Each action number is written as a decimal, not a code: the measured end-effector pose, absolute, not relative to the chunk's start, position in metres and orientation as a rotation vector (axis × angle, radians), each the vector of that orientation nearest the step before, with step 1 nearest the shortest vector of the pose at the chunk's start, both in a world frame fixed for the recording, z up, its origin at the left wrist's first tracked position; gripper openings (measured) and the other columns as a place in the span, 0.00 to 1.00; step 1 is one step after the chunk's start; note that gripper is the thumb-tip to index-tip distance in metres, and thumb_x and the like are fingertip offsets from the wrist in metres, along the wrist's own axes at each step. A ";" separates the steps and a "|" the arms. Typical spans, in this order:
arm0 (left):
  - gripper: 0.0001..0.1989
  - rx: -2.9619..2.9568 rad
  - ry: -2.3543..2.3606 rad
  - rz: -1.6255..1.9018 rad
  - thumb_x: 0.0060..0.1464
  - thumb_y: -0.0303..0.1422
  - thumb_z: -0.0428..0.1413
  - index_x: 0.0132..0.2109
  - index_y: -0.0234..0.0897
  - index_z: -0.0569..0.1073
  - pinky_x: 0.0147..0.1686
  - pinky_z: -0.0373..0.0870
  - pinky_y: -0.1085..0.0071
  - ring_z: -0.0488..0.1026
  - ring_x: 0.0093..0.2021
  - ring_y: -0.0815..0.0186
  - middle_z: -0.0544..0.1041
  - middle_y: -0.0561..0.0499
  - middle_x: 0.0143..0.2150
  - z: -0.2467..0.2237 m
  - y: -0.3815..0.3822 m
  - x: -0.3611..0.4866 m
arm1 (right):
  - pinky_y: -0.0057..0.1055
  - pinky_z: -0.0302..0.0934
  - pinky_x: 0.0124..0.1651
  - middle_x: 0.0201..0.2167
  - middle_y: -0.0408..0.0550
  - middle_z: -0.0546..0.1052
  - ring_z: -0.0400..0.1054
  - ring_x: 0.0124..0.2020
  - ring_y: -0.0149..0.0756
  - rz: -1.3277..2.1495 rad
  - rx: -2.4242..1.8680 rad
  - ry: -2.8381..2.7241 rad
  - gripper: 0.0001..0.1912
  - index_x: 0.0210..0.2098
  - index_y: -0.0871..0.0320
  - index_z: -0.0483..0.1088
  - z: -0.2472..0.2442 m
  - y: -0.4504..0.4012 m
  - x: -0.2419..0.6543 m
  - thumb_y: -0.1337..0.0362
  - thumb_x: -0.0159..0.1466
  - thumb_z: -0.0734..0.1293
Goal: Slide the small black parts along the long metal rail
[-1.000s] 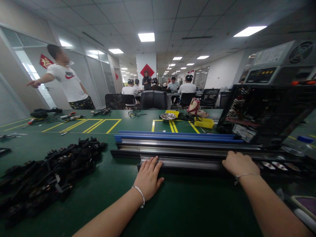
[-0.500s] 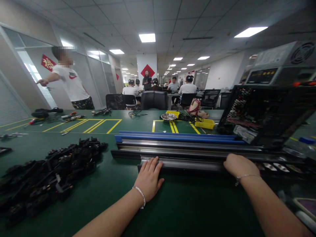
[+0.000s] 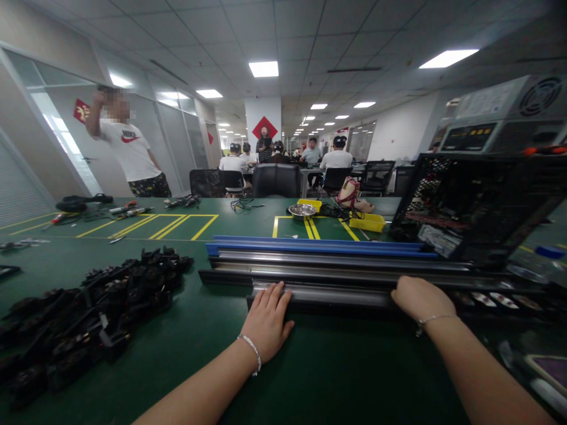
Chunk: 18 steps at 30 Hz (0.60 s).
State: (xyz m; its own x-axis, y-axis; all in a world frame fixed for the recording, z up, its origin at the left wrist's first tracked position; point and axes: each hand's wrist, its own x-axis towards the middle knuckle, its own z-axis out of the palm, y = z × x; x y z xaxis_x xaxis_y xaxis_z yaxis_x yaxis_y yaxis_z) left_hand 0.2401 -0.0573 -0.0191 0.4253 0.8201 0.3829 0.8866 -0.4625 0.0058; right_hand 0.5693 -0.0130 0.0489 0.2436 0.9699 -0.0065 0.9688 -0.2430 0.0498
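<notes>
My left hand (image 3: 268, 321) lies with its fingers spread over the left end of the nearest black rail (image 3: 341, 297). On the same rail, farther right, rests my right hand (image 3: 423, 298), its fingers curled down; what they hold, if anything, is hidden. Behind this rail lie longer dark rails (image 3: 310, 274) and a blue rail (image 3: 319, 245), roughly parallel. Just right of my right hand, a dark strip with several pale oval pieces (image 3: 505, 300) sits on the green table (image 3: 345, 366).
A heap of black parts (image 3: 97, 313) covers the left. An open black computer case (image 3: 469, 206) stands at the right. Farther back are a metal bowl (image 3: 302, 210), a yellow tray (image 3: 367, 222) and tools (image 3: 130, 208). A person (image 3: 128, 141) stands beyond the table.
My right hand has slid slightly left along the rail. My left hand has stayed in place. The standing person's outstretched arm is now raised beside the head.
</notes>
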 end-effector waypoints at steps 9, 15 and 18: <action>0.27 -2.480 -1.519 -0.488 0.55 0.42 0.49 0.60 0.40 0.56 0.59 0.51 0.55 0.51 0.63 0.55 0.55 0.44 0.64 -0.020 -0.057 0.240 | 0.35 0.59 0.38 0.31 0.62 0.76 0.72 0.36 0.46 0.084 2.413 1.922 0.13 0.30 0.65 0.74 0.046 -0.013 0.569 0.66 0.57 0.58; 0.28 -2.480 -1.520 -0.498 0.55 0.42 0.49 0.60 0.40 0.56 0.59 0.50 0.55 0.51 0.63 0.55 0.55 0.44 0.64 -0.021 -0.057 0.240 | 0.34 0.59 0.38 0.33 0.63 0.76 0.71 0.38 0.45 0.058 2.351 1.929 0.15 0.32 0.67 0.73 0.054 -0.017 0.556 0.66 0.58 0.57; 0.28 -2.479 -1.524 -0.495 0.54 0.42 0.50 0.60 0.40 0.56 0.59 0.51 0.55 0.51 0.63 0.55 0.55 0.44 0.64 -0.021 -0.057 0.240 | 0.33 0.59 0.39 0.34 0.63 0.76 0.71 0.39 0.45 0.058 2.330 1.969 0.15 0.32 0.67 0.72 0.056 -0.019 0.547 0.65 0.59 0.57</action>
State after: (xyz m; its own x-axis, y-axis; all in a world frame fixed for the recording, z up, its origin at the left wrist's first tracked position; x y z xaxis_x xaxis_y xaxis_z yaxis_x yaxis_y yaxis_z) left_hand 0.2398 -0.0571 -0.0206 0.4159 0.8278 0.3764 0.8911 -0.4537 0.0131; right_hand 0.5466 -0.0190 0.0560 0.1682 0.9853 -0.0294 0.9818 -0.1648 0.0940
